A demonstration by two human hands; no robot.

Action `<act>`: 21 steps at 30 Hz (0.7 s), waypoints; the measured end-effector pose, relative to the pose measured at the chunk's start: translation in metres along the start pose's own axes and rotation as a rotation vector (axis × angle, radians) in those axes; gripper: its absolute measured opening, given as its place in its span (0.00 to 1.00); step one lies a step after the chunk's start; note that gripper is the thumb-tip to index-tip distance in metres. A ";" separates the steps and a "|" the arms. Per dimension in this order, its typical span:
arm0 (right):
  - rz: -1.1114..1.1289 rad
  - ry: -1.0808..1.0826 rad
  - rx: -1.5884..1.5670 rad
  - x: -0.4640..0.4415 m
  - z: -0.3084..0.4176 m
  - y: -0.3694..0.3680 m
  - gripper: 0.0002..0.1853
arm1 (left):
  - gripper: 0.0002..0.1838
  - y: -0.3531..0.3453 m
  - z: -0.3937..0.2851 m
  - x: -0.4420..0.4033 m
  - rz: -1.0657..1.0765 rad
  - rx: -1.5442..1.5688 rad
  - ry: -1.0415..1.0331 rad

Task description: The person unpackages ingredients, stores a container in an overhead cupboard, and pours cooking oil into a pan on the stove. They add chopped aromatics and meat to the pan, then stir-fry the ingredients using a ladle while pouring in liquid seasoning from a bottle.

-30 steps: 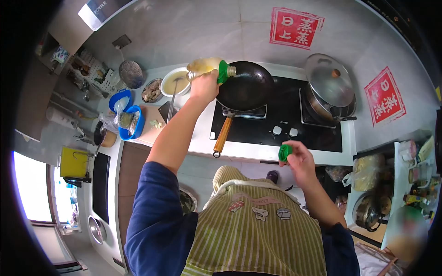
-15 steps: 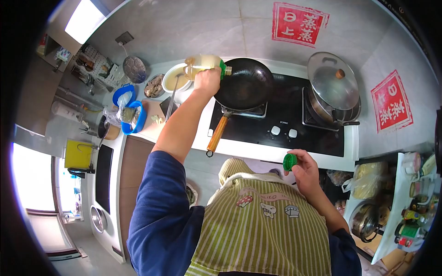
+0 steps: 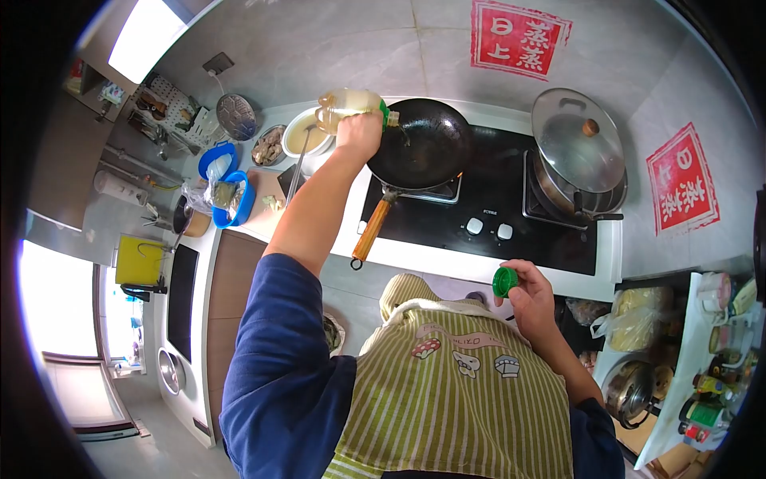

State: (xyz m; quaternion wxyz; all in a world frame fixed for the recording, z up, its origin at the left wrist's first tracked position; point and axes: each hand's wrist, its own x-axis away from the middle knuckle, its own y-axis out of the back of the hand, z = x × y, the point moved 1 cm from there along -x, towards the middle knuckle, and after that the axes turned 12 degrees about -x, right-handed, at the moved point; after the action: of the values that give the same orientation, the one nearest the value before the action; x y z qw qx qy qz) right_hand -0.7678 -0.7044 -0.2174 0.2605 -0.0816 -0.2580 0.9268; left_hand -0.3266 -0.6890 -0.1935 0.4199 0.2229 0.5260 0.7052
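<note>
- The left hand (image 3: 361, 137) is wrapped around a clear bottle (image 3: 335, 102), its far fingertips hidden from view.
- The bottle is held on its side above the left edge of the wok (image 3: 423, 152), with its mouth pointed over the pan; whether liquid is running out cannot be told for certain.
- By its look, the bottle can be judged thin-walled, easily squeezed and fairly weighty, with a shifting load inside; slipperiness should be expected if the outside is oily. It is best gripped around the body near the neck, without hard pressing.
- By the right hand (image 3: 533, 297), half curled, a green cap (image 3: 504, 282) is pinched between thumb and fingers, in front of the counter edge. It can be judged light and stiff, and best taken by its rim.
- The wok is set on the left burner of a black stove (image 3: 495, 203), its wooden handle (image 3: 373, 231) pointed toward the body; 2 white knobs (image 3: 475, 227) are fitted at the front.
- On the right burner, a pot (image 3: 558, 188) is topped by a glass lid (image 3: 576, 140).
- To the left, a white bowl (image 3: 321, 144) is placed beside a dish of meat (image 3: 270, 146) and 2 blue baskets (image 3: 250, 203).
- On the grey wall (image 3: 359, 48), 2 red prints (image 3: 520, 40) are seen.
</note>
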 end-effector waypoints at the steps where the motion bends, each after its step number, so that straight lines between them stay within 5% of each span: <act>1: 0.002 -0.004 -0.022 0.000 0.001 0.001 0.24 | 0.12 0.000 0.000 -0.002 0.007 0.015 0.008; 21: -0.005 -0.022 -0.076 -0.002 -0.002 0.005 0.27 | 0.10 0.004 0.010 -0.009 0.019 -0.079 -0.015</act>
State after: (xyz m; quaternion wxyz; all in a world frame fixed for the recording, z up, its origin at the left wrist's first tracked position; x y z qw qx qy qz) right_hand -0.7680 -0.7079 -0.2218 0.2567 -0.0806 -0.2960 0.9165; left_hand -0.3159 -0.6912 -0.1856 0.4255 0.2165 0.4924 0.7278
